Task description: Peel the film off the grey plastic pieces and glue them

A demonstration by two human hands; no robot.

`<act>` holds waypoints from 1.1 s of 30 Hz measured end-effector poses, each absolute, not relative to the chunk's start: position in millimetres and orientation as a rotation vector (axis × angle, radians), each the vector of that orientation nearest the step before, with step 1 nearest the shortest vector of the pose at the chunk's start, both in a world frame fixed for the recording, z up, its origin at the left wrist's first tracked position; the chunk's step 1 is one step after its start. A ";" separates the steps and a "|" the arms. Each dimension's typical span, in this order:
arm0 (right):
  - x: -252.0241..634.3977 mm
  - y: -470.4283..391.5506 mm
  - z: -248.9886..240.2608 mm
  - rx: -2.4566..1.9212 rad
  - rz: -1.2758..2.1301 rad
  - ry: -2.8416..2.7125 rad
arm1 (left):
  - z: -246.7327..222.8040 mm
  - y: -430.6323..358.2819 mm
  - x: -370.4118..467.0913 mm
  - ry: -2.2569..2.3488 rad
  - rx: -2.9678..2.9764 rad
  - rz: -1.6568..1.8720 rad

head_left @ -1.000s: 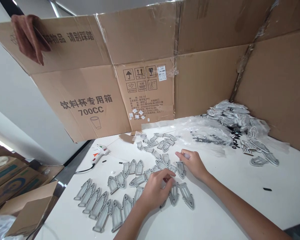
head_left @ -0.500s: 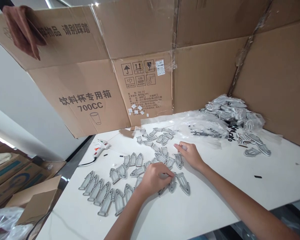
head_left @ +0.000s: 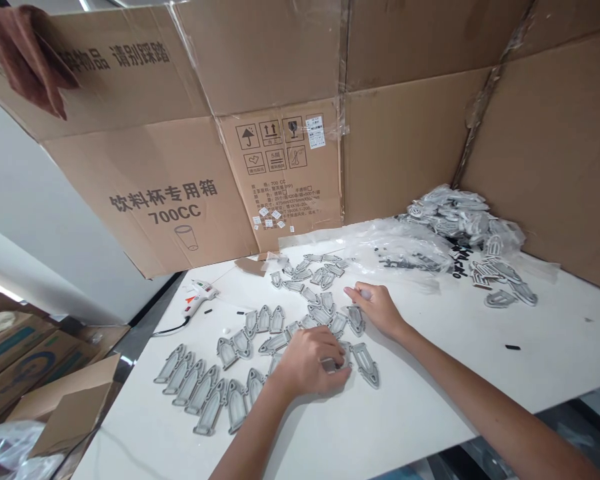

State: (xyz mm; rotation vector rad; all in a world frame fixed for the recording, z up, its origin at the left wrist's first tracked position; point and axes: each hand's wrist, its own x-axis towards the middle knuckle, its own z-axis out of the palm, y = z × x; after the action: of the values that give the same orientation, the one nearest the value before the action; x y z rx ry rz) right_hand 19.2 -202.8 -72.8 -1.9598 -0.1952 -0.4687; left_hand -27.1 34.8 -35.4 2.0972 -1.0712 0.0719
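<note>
My left hand rests low over the table with its fingers curled round a grey pointed frame-like piece, mostly hidden by the thumb and fingers. Just to its right lies another grey piece with an open slot. My right hand is closed in a loose pinch; a pale bit shows at its fingers, too small to name. Beside the right hand lies a similar grey piece. Several grey pieces stand in a curved row at the lower left, and more lie scattered beyond the left hand.
A white glue gun with a black cable lies at the table's left. Clear plastic bags and a heap of bagged grey pieces are at the back. Cardboard walls surround the rear. A small black strip lies right.
My left hand's fingers and thumb have shifted over the piece beneath them, the thumb now lower and nearer me. The right hand keeps its pinch. The view has shifted slightly.
</note>
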 end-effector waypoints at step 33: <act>5.2 -188.7 -72.0 -1.550 0.159 -0.530 | -44.5 18.4 -29.7 -0.461 1.816 0.027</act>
State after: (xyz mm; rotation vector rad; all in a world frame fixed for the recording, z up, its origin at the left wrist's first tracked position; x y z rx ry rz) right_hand 5.2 -188.7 -72.0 -1.5500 -0.5295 0.1588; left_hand -29.7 18.4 -44.5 1.8155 -0.4613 0.0274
